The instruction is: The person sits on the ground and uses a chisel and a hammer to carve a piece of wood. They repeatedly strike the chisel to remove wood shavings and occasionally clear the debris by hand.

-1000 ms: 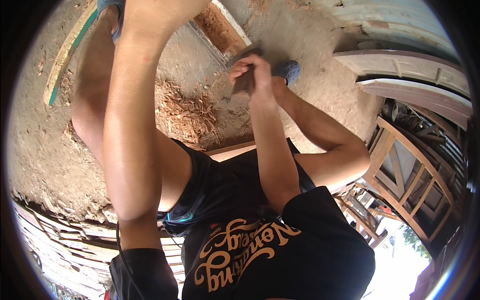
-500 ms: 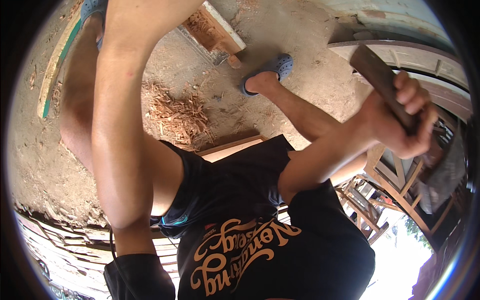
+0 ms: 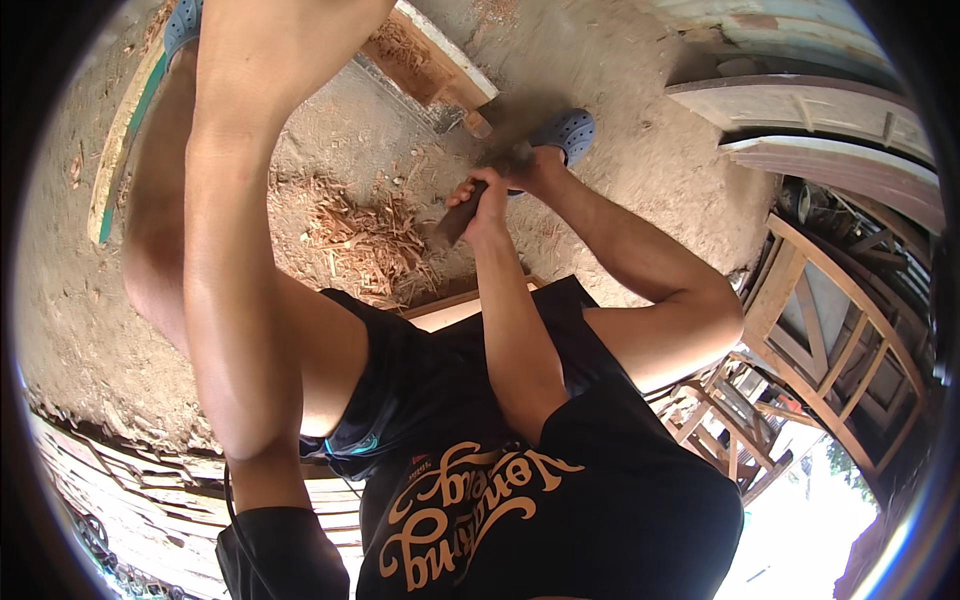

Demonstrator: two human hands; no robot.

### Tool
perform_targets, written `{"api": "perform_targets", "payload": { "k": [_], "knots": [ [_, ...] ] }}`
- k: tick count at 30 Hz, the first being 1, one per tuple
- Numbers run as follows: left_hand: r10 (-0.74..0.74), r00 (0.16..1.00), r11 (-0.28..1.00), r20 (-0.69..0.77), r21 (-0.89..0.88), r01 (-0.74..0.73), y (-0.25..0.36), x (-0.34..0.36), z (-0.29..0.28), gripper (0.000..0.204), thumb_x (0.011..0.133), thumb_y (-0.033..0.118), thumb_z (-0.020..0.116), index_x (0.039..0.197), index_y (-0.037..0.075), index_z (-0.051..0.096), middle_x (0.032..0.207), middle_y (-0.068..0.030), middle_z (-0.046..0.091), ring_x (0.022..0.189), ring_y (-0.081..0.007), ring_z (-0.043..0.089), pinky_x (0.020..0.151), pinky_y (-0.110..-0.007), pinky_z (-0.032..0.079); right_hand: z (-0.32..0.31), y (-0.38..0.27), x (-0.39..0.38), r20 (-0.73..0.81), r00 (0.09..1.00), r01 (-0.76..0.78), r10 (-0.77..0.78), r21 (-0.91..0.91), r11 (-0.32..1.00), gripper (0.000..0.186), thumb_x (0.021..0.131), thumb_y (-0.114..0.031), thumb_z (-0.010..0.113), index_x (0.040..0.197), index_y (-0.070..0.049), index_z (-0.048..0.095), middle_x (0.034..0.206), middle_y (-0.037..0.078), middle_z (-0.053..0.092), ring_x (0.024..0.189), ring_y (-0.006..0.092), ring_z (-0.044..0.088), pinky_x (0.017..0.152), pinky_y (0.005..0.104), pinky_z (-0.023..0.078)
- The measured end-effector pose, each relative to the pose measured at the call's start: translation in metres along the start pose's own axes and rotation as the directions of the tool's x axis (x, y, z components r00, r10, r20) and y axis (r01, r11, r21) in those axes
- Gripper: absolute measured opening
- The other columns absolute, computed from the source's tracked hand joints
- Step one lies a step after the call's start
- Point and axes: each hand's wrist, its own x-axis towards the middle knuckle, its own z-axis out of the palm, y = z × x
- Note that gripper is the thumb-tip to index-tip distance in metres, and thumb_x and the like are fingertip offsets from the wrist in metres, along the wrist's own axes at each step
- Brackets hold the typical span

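My right hand (image 3: 486, 196) is wrapped around the thick dark handle (image 3: 455, 222) of a chopping tool. The tool's head (image 3: 522, 158) is smeared by motion, dark and close to my right clog (image 3: 567, 135); its exact kind cannot be made out. On the left, my left forearm rises past the top edge. Only the base of my left hand (image 3: 300, 45) shows; its fingers are out of the picture. Beyond the wrist lies a long wooden piece (image 3: 455, 65) with a hollow holding reddish chips. A small wood block (image 3: 478, 124) sits at its near end.
Wood chips (image 3: 370, 240) are heaped on the dirt floor between my legs. A low wooden seat (image 3: 450, 315) is under me. A green-edged board (image 3: 125, 150) lies at left. Curved wooden panels (image 3: 830, 110) and a wooden frame (image 3: 845, 330) stand at right.
My right hand has swung the tool from raised at the right down and inward, over the floor near my right foot. My left arm has barely shifted.
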Motion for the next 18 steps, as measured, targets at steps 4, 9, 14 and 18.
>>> {"api": "perform_targets", "payload": {
  "k": [4, 9, 14, 18],
  "knots": [
    [-0.002, 0.947, 0.958, 0.322, -0.272, 0.094, -0.101, 0.031, -0.007, 0.007, 0.076, -0.003, 0.068, 0.069, -0.001, 0.066, 0.057, -0.0082, 0.063, 0.045, -0.0128, 0.055, 0.040, -0.028, 0.042, 0.019, 0.002, -0.012, 0.010, 1.000, -0.010, 0.012, -0.174, 0.985, 0.018, 0.084, -0.012, 0.057, 0.075, -0.012, 0.041, 0.064, 0.001, 0.042, 0.053, 0.0126, 0.043, 0.051, 0.0311, 0.041],
    [-0.079, 0.997, 0.973, -0.003, -0.218, 0.077, -0.012, 0.008, 0.011, 0.009, 0.074, -0.002, 0.069, 0.067, -0.005, 0.065, 0.058, -0.0131, 0.064, 0.047, -0.0197, 0.060, 0.047, -0.032, 0.048, 0.052, -0.038, -0.046, 0.088, 0.992, 0.116, -0.095, -0.279, 0.953, 0.013, 0.084, -0.010, 0.057, 0.078, -0.010, 0.045, 0.063, 0.002, 0.045, 0.051, 0.0131, 0.045, 0.049, 0.0308, 0.042],
    [-0.085, 0.996, 0.984, 0.016, -0.154, 0.086, -0.001, 0.009, 0.013, 0.014, 0.071, 0.002, 0.071, 0.064, -0.007, 0.063, 0.057, -0.0175, 0.062, 0.051, -0.0234, 0.063, 0.053, -0.035, 0.051, 0.116, -0.117, -0.134, 0.290, 0.895, 0.428, -0.340, -0.339, 0.838, 0.013, 0.084, -0.007, 0.060, 0.088, -0.001, 0.050, 0.072, 0.007, 0.050, 0.060, 0.0150, 0.048, 0.054, 0.0301, 0.042],
    [-0.245, 0.960, 0.931, 0.131, -0.245, 0.271, -0.025, 0.029, -0.014, 0.015, 0.071, 0.003, 0.070, 0.063, -0.007, 0.061, 0.057, -0.0199, 0.061, 0.053, -0.0265, 0.064, 0.055, -0.037, 0.051, 0.162, -0.151, -0.221, 0.643, 0.659, 0.654, -0.391, -0.234, 0.719, 0.016, 0.088, -0.017, 0.057, 0.090, -0.002, 0.052, 0.072, 0.005, 0.050, 0.060, 0.0144, 0.044, 0.058, 0.0302, 0.039]
  ]
}}
